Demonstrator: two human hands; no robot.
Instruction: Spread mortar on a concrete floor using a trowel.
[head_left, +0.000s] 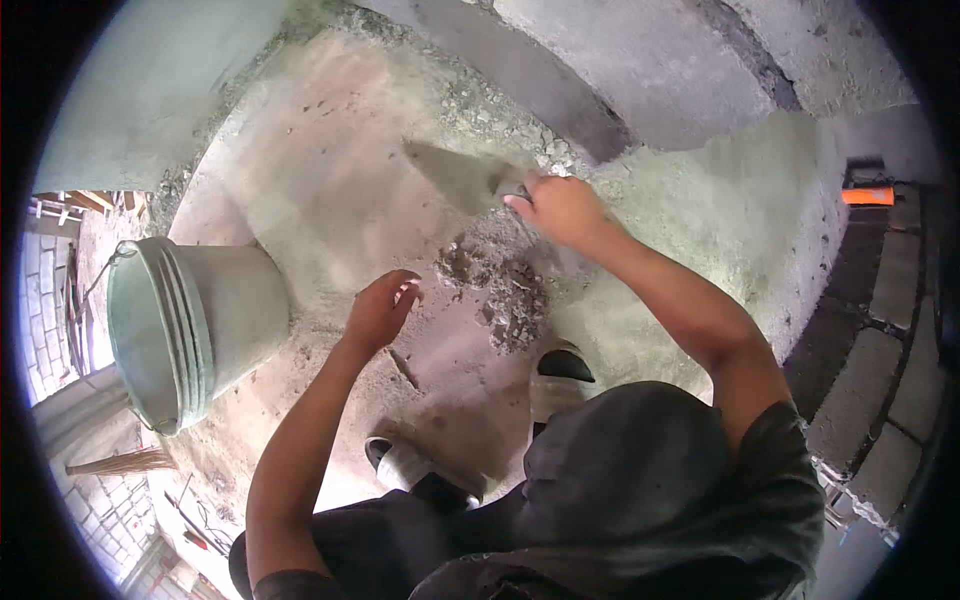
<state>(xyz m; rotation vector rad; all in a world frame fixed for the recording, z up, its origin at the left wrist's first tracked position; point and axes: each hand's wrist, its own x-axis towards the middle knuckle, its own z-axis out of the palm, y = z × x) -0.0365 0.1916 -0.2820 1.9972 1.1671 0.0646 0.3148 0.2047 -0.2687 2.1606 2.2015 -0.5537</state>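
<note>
My right hand (pixel 565 208) is closed around the handle of a trowel. The trowel's flat, greyish blade (pixel 455 175) points left over the dusty floor, close to the foot of the wall. Nearer to me lies a heap of crumbly grey mortar (pixel 512 295), below and left of that hand. To the left of the heap hovers my left hand (pixel 383 308), its fingers loosely bent and a little apart, with nothing visible in them.
A pale bucket (pixel 235 310) is at the left, its mouth facing left. Below it is a straw broom (pixel 120 462). Loose crumbs line the wall's base (pixel 550 150). Grey blocks (pixel 865 370) and an orange object (pixel 867 196) are at the right. My feet are near the heap.
</note>
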